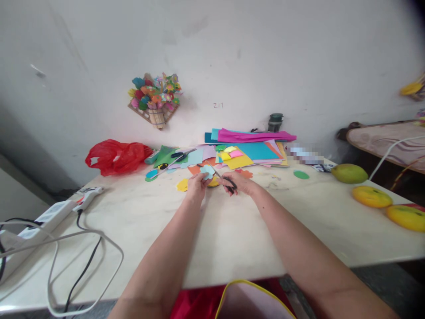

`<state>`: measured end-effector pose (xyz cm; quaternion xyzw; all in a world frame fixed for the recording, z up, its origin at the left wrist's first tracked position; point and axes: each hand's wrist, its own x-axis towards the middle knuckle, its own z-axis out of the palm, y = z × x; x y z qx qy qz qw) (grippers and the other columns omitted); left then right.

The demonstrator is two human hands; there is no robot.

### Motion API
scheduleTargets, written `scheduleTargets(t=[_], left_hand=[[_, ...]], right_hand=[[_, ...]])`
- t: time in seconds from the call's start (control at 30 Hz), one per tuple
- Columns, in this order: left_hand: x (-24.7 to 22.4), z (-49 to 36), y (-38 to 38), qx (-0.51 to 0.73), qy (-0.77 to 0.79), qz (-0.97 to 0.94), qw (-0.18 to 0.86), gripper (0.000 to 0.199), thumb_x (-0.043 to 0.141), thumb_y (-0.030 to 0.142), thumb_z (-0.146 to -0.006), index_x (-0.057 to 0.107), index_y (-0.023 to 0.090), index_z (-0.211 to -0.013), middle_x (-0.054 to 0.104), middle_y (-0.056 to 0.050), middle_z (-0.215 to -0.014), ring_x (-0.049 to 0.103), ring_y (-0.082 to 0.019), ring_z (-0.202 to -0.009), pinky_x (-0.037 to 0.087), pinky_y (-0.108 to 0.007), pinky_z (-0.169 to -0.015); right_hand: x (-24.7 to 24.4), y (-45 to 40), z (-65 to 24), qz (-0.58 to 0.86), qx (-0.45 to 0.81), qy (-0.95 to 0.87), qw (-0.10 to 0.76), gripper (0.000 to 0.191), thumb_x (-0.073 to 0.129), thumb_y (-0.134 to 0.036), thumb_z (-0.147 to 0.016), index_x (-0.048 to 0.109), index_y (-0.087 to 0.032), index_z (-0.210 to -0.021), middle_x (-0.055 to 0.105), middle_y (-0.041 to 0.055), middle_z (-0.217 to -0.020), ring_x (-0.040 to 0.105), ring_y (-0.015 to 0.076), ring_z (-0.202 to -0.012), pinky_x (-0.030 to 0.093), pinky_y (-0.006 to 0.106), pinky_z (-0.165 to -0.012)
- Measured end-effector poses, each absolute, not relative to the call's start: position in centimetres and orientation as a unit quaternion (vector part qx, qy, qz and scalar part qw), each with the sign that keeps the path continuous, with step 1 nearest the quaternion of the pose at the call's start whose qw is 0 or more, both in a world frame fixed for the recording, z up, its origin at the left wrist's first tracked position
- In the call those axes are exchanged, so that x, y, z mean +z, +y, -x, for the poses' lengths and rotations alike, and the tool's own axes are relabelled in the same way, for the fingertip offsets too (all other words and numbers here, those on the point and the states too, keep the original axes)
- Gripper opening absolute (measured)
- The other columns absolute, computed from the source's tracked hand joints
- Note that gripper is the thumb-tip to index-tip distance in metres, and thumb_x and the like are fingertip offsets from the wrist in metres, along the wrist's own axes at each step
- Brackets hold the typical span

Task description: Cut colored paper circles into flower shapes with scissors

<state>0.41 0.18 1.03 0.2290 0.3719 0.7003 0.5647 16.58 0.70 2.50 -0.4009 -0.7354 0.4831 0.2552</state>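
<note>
Between the fingers of my left hand (197,185) is a light blue paper flower (206,172) with a scalloped edge. My right hand (237,182) grips a pair of scissors (229,185) by its black handles, the blades pointing up and left to the flower's edge. Under and around the hands lie a yellow paper cutout (182,185) and an orange paper flower (245,173). A second pair of scissors (177,156) with dark handles rests on the papers just behind my left hand.
Stacked coloured paper (255,150) lies along the wall. A red plastic bag (117,156) sits at the back left. White power strips (49,221) and looped cables (119,257) occupy the left side. Several mangoes (372,196) lie at the right edge, and a green paper circle (301,175) nearby.
</note>
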Motion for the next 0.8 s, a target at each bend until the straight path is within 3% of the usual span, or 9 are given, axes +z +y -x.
scheduleTargets(t=[0.27,0.8], left_hand=[[1.09,-0.20,0.18,0.706,0.369,-0.227,0.560,0.011,0.061,-0.001,-0.063,0.058,0.010,-0.062,0.066,-0.006,-0.064,0.065,-0.015,-0.058,0.055,-0.025,-0.060],[1.11,-0.13,0.24,0.706,0.377,-0.226,0.556,0.012,0.061,-0.001,-0.063,0.057,0.010,-0.060,0.065,-0.007,-0.063,0.065,-0.016,-0.059,0.055,-0.024,-0.057]], right_hand=[[2.27,0.82,-16.69,0.405,0.482,-0.731,0.263,0.032,0.064,-0.042,-0.077,0.048,-0.016,-0.069,0.054,-0.0041,-0.049,0.049,0.0066,-0.033,0.029,0.016,-0.026],[2.31,0.87,-16.70,0.413,0.474,-0.731,0.267,0.032,0.066,-0.044,-0.074,0.050,-0.016,-0.071,0.054,-0.0036,-0.049,0.049,0.0071,-0.034,0.028,0.016,-0.027]])
